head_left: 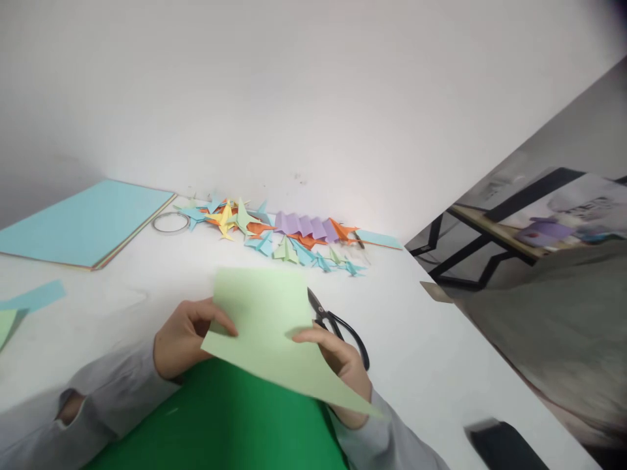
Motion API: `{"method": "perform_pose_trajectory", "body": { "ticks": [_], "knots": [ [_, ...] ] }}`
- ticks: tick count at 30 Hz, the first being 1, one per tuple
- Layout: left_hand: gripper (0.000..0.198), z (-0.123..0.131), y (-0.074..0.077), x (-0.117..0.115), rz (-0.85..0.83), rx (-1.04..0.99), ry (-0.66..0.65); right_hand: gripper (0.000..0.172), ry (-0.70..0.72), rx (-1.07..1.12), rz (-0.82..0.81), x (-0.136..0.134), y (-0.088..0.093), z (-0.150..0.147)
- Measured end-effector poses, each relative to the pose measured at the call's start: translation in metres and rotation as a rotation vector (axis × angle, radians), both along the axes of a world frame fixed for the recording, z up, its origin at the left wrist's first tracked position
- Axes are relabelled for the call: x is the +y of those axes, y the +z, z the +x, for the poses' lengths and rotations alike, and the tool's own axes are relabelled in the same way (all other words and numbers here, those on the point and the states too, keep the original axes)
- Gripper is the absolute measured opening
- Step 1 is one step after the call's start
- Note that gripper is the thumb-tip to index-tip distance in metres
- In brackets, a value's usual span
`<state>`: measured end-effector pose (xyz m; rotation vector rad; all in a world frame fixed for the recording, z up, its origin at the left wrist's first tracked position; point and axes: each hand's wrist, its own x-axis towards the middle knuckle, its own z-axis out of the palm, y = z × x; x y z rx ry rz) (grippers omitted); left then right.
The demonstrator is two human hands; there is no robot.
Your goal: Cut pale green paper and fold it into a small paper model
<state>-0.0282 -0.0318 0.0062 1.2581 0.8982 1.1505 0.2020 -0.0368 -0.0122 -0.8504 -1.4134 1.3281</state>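
Note:
A light green sheet of paper (pixel 264 307) is held up in front of me, its near edge slanting down to a pointed corner at the right. My left hand (pixel 183 336) grips its left side, thumb on top and the other fingers underneath. On the right side my right hand (pixel 343 362) pinches the sheet the same way, its lower fingers partly hidden by the paper. Black-handled scissors (pixel 326 313) lie on the white table (pixel 416 352) just beyond my right hand, partly covered by the hand and sheet.
Folded paper cranes (pixel 240 219) and a pleated purple paper (pixel 306 226) line the wall. A stack of coloured sheets (pixel 93 222) and a ring (pixel 170 222) lie at the left, with a blue strip (pixel 36 297) nearer. A dark object (pixel 504 444) sits at the front right.

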Motion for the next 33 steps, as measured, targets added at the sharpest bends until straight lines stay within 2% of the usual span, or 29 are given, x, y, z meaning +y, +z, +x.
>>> {"method": "perform_pose_trajectory", "body": {
  "ticks": [3, 5, 9, 11, 13, 16, 18, 20, 23, 25, 29, 33],
  "knots": [
    [0.006, 0.000, -0.001, 0.001, 0.035, 0.054, 0.035, 0.029, -0.025, -0.059, 0.085, 0.003, 0.002, -0.005],
    [0.005, 0.001, 0.001, 0.001, 0.001, 0.067, -0.014, 0.026, -0.076, -0.065, 0.086, 0.005, 0.003, -0.010],
    [0.008, 0.005, 0.004, 0.000, -0.076, 0.114, -0.002, 0.020, -0.249, 0.071, -0.160, 0.007, 0.003, -0.022],
    [0.008, 0.005, 0.003, 0.000, -0.063, 0.170, 0.008, 0.018, -0.305, 0.104, -0.219, 0.010, 0.004, -0.026],
    [0.009, 0.003, 0.002, 0.000, -0.069, 0.195, 0.013, 0.019, -0.286, 0.164, -0.269, 0.014, 0.004, -0.028],
    [0.009, -0.001, -0.001, 0.000, -0.102, 0.198, 0.035, 0.021, -0.172, 0.266, -0.325, 0.023, 0.005, -0.031],
    [0.011, -0.005, -0.004, 0.000, -0.078, 0.243, 0.071, 0.021, -0.150, 0.256, -0.299, 0.028, 0.005, -0.034],
    [0.011, -0.008, -0.005, 0.000, 0.020, 0.328, 0.170, 0.021, -0.164, 0.232, -0.239, 0.032, 0.003, -0.037],
    [0.009, -0.012, -0.006, -0.001, 0.196, 0.423, 0.344, 0.041, -0.293, 0.093, -0.024, 0.031, -0.001, -0.040],
    [0.010, -0.013, -0.006, -0.002, 0.252, 0.447, 0.379, 0.047, -0.390, -0.006, 0.085, 0.029, -0.004, -0.041],
    [0.006, -0.013, -0.009, -0.002, 0.217, 0.411, 0.373, 0.032, -0.354, -0.032, 0.146, 0.025, -0.008, -0.039],
    [0.002, -0.010, -0.015, 0.002, 0.112, 0.170, 0.433, 0.018, -0.293, -0.031, 0.163, 0.026, -0.005, -0.032]
  ]
}}
